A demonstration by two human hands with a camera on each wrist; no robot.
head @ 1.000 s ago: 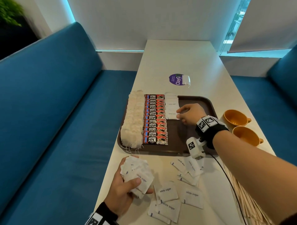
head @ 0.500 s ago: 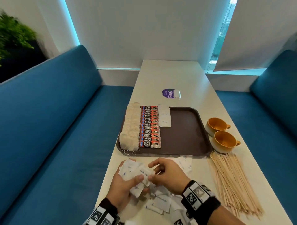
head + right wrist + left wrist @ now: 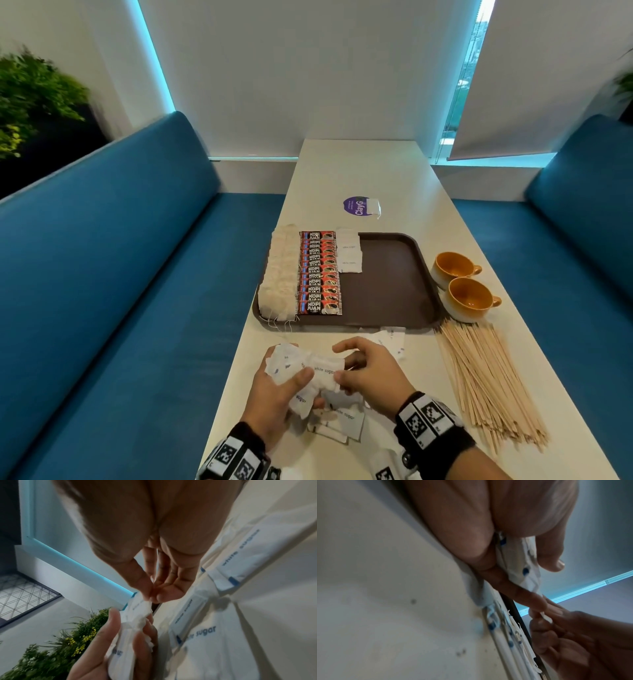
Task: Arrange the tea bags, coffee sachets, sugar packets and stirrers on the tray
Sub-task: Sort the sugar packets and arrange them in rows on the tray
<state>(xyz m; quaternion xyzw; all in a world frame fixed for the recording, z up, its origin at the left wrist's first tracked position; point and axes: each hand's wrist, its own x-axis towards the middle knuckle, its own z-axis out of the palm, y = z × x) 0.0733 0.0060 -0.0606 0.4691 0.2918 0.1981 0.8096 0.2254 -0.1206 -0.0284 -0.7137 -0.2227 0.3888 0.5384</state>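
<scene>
Head view: tray (image 3: 394, 294) holds tea bags (image 3: 279, 274), coffee sachets (image 3: 318, 272), sugar packets (image 3: 349, 251).

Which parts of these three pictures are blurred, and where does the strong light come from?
Head view: tray and cups sharp, plant at the left edge smeared, cyan strip light glowing beside the wall panel. Left wrist view: left hand soft, table blurred. Right wrist view: right hand blurred, "sugar" print on a sugar packet readable.

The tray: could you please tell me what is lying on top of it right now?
On the tray lie a column of tea bags, a column of coffee sachets and some sugar packets. Each column overlaps, so the pieces cannot be counted.
</scene>
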